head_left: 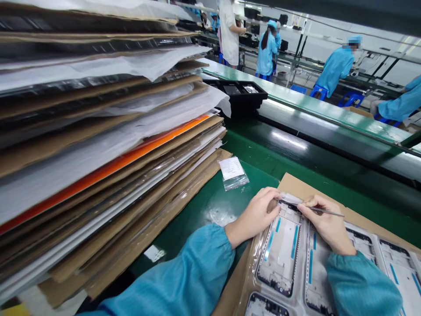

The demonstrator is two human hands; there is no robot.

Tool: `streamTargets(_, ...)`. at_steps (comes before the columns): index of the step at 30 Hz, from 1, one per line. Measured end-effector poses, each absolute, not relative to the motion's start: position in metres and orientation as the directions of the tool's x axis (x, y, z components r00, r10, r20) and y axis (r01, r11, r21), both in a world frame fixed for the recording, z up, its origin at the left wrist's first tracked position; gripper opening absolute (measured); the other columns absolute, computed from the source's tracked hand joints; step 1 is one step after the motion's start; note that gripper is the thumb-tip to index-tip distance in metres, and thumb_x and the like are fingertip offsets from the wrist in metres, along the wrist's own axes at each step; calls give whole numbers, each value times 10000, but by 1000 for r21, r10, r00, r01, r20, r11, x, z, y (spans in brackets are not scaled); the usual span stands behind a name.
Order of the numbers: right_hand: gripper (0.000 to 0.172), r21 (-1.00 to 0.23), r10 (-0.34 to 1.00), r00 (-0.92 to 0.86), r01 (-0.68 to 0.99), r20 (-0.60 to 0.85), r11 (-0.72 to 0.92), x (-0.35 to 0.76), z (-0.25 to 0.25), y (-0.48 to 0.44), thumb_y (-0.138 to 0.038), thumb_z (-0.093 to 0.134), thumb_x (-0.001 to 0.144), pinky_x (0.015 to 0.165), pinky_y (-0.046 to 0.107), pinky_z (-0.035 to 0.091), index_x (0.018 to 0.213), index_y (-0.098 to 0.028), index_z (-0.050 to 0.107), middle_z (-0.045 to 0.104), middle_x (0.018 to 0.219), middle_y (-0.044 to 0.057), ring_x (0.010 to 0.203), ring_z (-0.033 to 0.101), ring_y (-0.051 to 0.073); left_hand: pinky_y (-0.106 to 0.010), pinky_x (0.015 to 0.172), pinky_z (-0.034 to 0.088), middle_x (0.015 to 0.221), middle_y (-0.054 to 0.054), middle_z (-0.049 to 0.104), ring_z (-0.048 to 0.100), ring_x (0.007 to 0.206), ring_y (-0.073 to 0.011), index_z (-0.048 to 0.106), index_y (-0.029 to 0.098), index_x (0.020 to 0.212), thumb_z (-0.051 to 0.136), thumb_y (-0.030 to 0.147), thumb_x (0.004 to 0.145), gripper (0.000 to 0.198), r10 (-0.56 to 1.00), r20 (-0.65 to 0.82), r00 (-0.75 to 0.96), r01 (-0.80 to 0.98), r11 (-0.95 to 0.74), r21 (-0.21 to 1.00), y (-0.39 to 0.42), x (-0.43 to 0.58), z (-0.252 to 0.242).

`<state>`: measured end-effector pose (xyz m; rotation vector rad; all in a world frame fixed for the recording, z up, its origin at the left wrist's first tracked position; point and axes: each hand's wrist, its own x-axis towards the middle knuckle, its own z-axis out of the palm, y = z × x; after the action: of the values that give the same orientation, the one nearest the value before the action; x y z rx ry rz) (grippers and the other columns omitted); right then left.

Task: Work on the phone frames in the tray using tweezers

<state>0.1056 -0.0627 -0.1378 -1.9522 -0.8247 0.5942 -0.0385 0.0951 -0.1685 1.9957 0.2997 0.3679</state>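
My left hand [258, 215] is at the upper left corner of a phone frame [281, 254], thumb and fingers bent around the corner; what lies between them is hidden. The frame is silver with a black rim and blue strips, lying in a clear plastic tray [301, 281]. In my right hand [327, 221] is a thin pair of metal tweezers [329, 212], pinched over the frame's top edge with the tip pointing left. A whitish translucent piece [291, 197] shows between my two hands. More phone frames [396, 267] sit in the tray's other pockets.
Tall stacked trays and cardboard sheets [131, 175] rise on the left. A labelled plastic bag [233, 172] lies on the green table [197, 210]. Cardboard [292, 182] is under the tray. Behind are a black bin [245, 98], a conveyor [305, 136] and several people in blue.
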Motion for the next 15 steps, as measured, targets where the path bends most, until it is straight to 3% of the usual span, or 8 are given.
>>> streamTargets(3, 337, -831, 758, 651, 397, -44, -389, 102, -134, -61, -439, 668, 800, 610, 262, 414, 681, -142, 565, 591, 723, 40, 659, 536, 127, -270, 994, 383, 1175, -44, 541, 487, 1131, -134, 595, 157, 962, 506, 207, 875, 135, 342, 130, 931, 35, -438, 898, 96, -38, -168)
streamTargets(8, 320, -767, 802, 597, 522, 15, -374, 98, -129, -60, -408, 624, 845, 630, 267, 407, 677, -146, 551, 575, 708, 29, 665, 529, 121, -269, 1026, 380, 1232, -34, 520, 476, 1161, -127, 635, 191, 1018, 469, 257, 910, 210, 322, 163, 932, 21, -500, 865, 96, -38, -172)
streamTargets(15, 314, -766, 803, 596, 527, 25, -367, 96, -132, -62, -400, 610, 856, 640, 269, 401, 685, -145, 547, 569, 713, 29, 675, 526, 122, -280, 1040, 390, 1276, -14, 507, 462, 1174, -130, 642, 227, 1108, 414, 260, 931, 290, 271, 192, 943, 31, -649, 760, 96, -40, -171)
